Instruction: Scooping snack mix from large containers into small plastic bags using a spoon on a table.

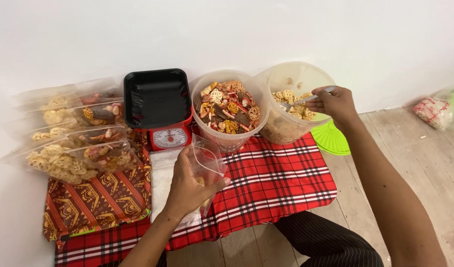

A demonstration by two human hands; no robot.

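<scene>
My left hand (pixel 186 187) holds a clear plastic bag (pixel 208 160) open above the red checked cloth (pixel 276 178). A few snacks seem to lie in the bag's bottom. My right hand (pixel 336 104) grips a spoon (pixel 306 100) whose tip is down among pale flower-shaped crackers in the right clear tub (pixel 296 81). Between the hands stands a second clear tub (pixel 229 106) full of mixed coloured crackers. A red kitchen scale with a black tray (pixel 158 99) stands left of that tub.
Several filled clear snack bags (pixel 73 131) lie stacked at the left, over a patterned red and gold tray (pixel 96 202). A green lid (pixel 331 138) lies right of the tubs. Another bag (pixel 437 111) sits on the wooden floor at far right. A white wall runs behind.
</scene>
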